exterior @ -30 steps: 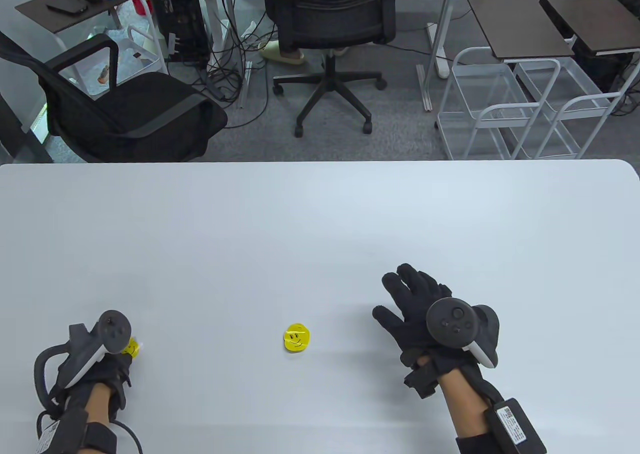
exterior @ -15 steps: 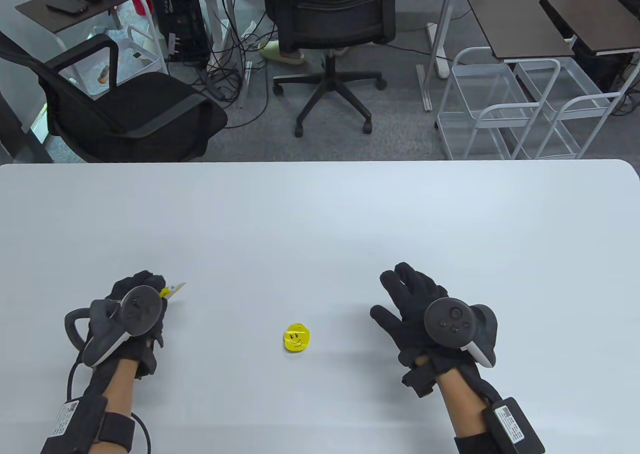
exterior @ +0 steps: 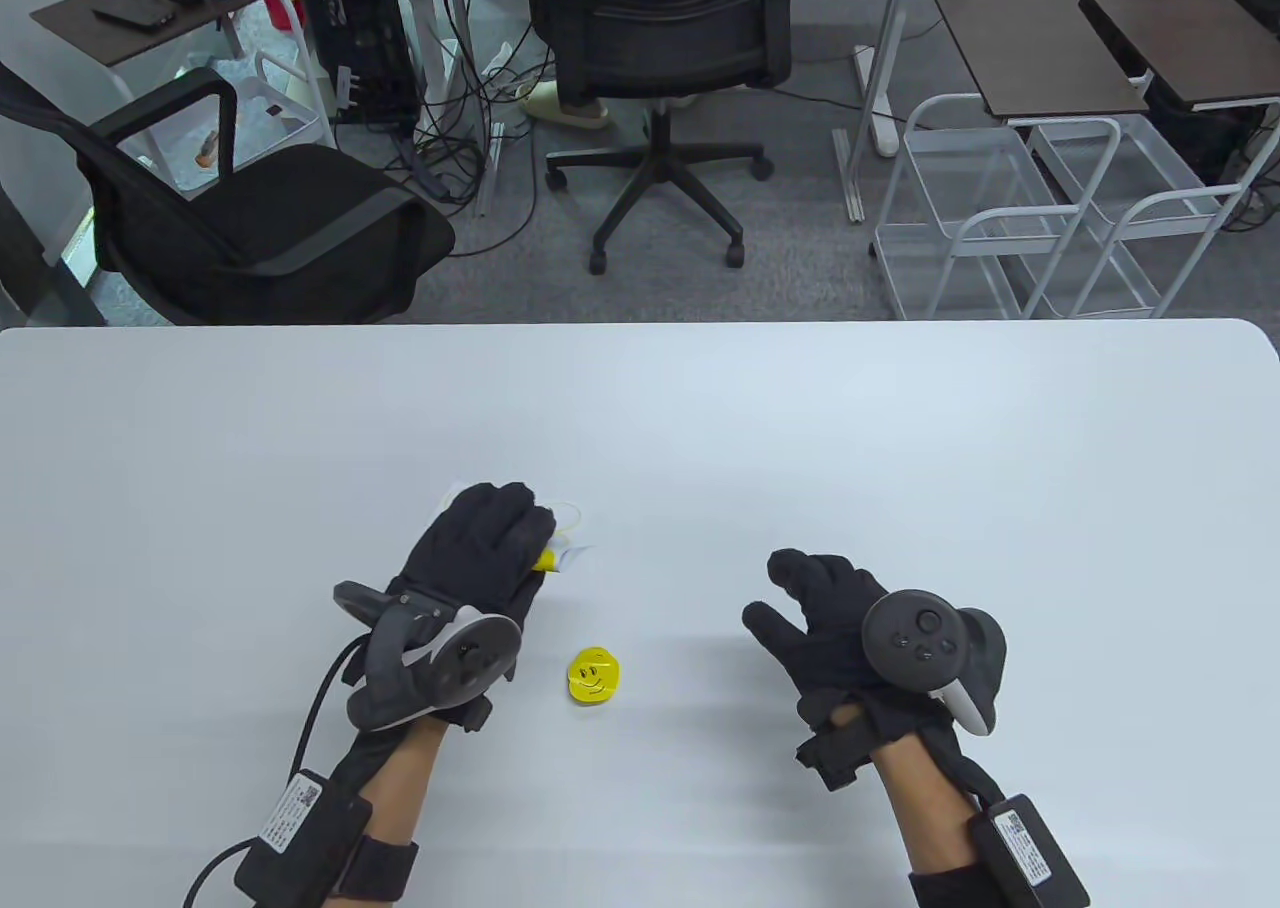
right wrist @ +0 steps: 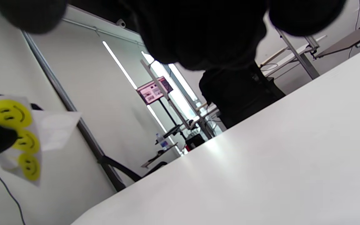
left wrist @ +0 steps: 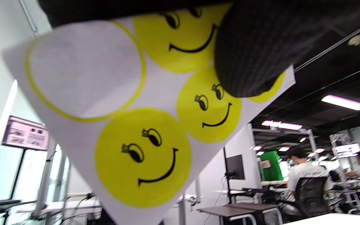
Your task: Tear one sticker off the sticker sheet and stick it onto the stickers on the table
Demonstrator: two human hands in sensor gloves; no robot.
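My left hand [exterior: 480,558] holds a white sticker sheet [exterior: 568,546] above the table, left of centre. In the left wrist view the sheet [left wrist: 130,118] shows several yellow smiley stickers and one empty ring where a sticker is gone; a gloved finger [left wrist: 252,53] presses on it. The sheet also shows in the right wrist view [right wrist: 27,137]. A small pile of yellow smiley stickers [exterior: 594,676] lies on the table between my hands. My right hand [exterior: 820,618] hovers open and empty to the right of the pile.
The white table [exterior: 800,418] stretches wide behind the hands. Beyond its far edge stand two black office chairs [exterior: 660,38] and white wire carts [exterior: 1040,208].
My left hand has lifted the sticker sheet and moved it up and to the right, from the near left edge towards the table's middle. My right hand has barely shifted.
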